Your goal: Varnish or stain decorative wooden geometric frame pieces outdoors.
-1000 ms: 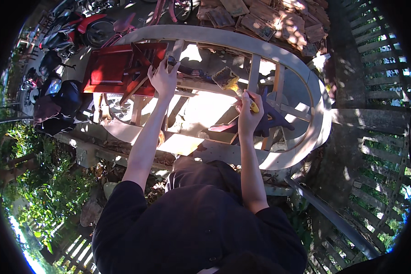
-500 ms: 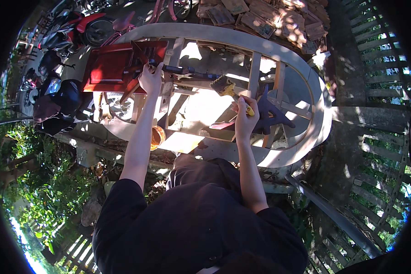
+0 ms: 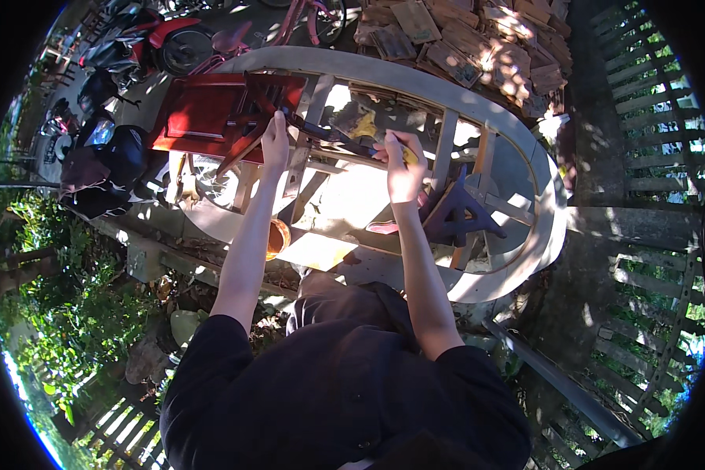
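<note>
My left hand (image 3: 274, 142) is closed at the end of a long dark wooden bar (image 3: 329, 136), beside a red-brown wooden piece with crossed, angled legs (image 3: 251, 117). The bar slants away to the right, toward my right hand (image 3: 404, 171). That hand is closed round the yellow handle of a paintbrush (image 3: 363, 125), whose head lies beyond the bar. A dark A-shaped wooden piece (image 3: 460, 210) shows right of my right hand; whether it is joined to the bar I cannot tell. Below my left hand stands an orange-brown cup (image 3: 277, 239).
A pale oval frame with crossbars (image 3: 554, 204) lies under the work. On its left rests a glossy red panel (image 3: 192, 117). Stacked tiles (image 3: 462, 47) lie behind, motorcycles (image 3: 133, 43) and a pink bicycle (image 3: 298, 19) at far left, slatted fencing (image 3: 650, 117) at right.
My right hand has moved left and slightly up with the paintbrush, bringing it closer to the bar. My left hand stays at the bar's end. The whole view has shifted a little.
</note>
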The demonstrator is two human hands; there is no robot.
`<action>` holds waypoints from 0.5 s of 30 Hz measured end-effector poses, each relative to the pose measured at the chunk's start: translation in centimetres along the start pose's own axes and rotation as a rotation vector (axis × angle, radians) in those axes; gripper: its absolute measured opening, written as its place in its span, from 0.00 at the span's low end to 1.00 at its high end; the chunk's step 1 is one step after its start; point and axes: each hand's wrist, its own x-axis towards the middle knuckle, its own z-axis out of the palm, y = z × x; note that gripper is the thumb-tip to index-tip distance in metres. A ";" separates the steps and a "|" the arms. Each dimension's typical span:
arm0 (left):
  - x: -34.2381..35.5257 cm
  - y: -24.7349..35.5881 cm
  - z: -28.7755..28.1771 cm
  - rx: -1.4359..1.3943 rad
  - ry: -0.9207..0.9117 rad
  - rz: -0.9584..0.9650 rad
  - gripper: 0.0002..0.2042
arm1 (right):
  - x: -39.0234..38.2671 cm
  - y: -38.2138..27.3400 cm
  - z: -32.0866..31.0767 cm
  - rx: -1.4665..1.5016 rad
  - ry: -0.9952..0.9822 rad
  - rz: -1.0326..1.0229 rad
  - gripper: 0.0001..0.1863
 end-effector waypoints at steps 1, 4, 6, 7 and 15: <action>0.0 -0.5 -0.5 -0.255 -0.016 -0.181 0.39 | 1.1 -0.5 1.9 0.028 -0.060 0.015 0.09; 1.1 -1.5 -0.6 -0.393 -0.158 -0.154 0.48 | 4.4 0.2 6.0 0.059 -0.253 -0.018 0.10; 0.6 -0.7 -0.3 -0.428 -0.264 -0.127 0.49 | 6.0 1.3 7.3 -0.016 -0.376 0.021 0.11; 0.4 -0.1 0.0 -0.433 -0.267 -0.124 0.49 | 6.5 1.7 7.7 -0.045 -0.422 0.047 0.11; 0.6 -0.2 -1.9 -0.385 -0.311 -0.122 0.43 | 5.3 5.2 5.1 0.048 -0.392 0.167 0.10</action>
